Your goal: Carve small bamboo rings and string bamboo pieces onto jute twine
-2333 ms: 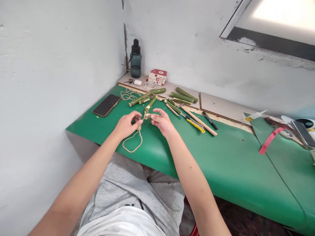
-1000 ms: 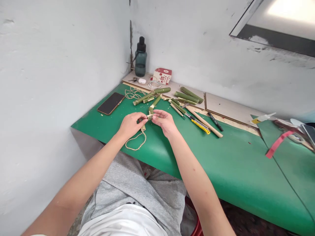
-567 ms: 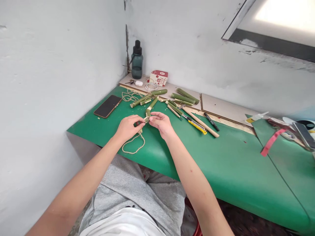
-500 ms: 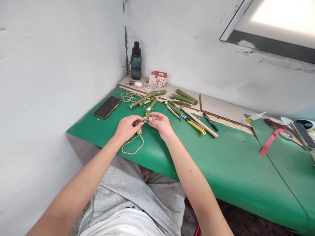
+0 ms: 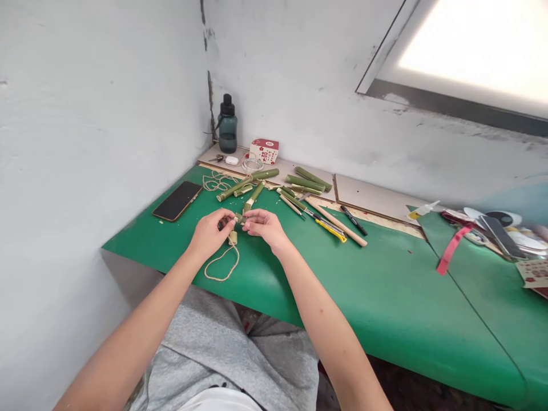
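Observation:
A short piece of bamboo [image 5: 240,219] is pinched between my two hands above the green mat. Its left end is in the fingertips of my left hand [image 5: 210,233], and my right hand [image 5: 264,227] grips the other end. Just below, a pale bamboo segment [image 5: 232,238] has a loop of twine [image 5: 222,278] hanging toward the table's front edge. Behind my fingers a longer bamboo stick [image 5: 256,196] points away from me; its near end is partly covered by the hands.
Beyond lie a thick bamboo stick [image 5: 248,184], a yellow utility knife [image 5: 330,229], a wooden rod [image 5: 338,221] and a black marker [image 5: 353,220]. A phone [image 5: 177,201] is at the left. A water bottle [image 5: 228,127] and a red-white box [image 5: 264,151] stand against the wall.
The camera view has shifted, so the table appears lower and further left. The bamboo piece between my fingertips has turned slightly; both hands still hold it.

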The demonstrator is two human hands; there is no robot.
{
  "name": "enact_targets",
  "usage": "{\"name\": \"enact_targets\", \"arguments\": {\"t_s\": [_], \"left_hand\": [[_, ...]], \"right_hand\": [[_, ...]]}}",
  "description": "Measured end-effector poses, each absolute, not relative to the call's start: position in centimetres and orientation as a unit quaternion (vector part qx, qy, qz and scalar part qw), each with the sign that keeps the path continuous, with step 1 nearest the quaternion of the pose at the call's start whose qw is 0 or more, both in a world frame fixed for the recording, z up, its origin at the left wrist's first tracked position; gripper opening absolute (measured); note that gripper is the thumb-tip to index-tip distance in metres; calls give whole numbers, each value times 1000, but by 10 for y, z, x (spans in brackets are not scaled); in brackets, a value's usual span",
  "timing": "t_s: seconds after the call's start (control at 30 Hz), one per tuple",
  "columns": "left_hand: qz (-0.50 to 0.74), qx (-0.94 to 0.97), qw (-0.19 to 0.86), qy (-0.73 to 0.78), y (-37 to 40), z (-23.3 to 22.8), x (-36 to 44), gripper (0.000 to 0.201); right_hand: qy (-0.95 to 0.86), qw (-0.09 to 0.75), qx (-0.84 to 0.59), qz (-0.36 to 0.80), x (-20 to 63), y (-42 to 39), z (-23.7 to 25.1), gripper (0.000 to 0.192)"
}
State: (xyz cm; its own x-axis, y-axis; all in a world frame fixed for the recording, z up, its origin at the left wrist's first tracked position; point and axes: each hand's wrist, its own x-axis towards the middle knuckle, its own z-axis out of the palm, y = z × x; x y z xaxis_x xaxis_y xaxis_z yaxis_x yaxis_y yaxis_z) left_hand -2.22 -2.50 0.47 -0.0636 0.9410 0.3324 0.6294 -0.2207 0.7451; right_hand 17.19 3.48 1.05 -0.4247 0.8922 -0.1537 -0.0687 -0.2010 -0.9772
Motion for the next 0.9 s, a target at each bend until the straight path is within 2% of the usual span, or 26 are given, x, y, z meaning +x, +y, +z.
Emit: {"name": "enact_targets", "arguments": {"t_s": [0.37,0.57,0.77,0.9], "left_hand": [[385,685,188,589,-23,2,-23,17],[404,664,196,598,-24,1,-24,17],[421,663,219,579,-24,-1,-27,15],[428,660,239,570,-25,0,-28,15]], "right_hand": [[-555,393,-435,590,173,41,6,31],[-578,459,-510,442,195,54,-2,25],[-652,396,-574,298,223,94,6,29],[-717,308,-597,187,214,142,23,31]]}}
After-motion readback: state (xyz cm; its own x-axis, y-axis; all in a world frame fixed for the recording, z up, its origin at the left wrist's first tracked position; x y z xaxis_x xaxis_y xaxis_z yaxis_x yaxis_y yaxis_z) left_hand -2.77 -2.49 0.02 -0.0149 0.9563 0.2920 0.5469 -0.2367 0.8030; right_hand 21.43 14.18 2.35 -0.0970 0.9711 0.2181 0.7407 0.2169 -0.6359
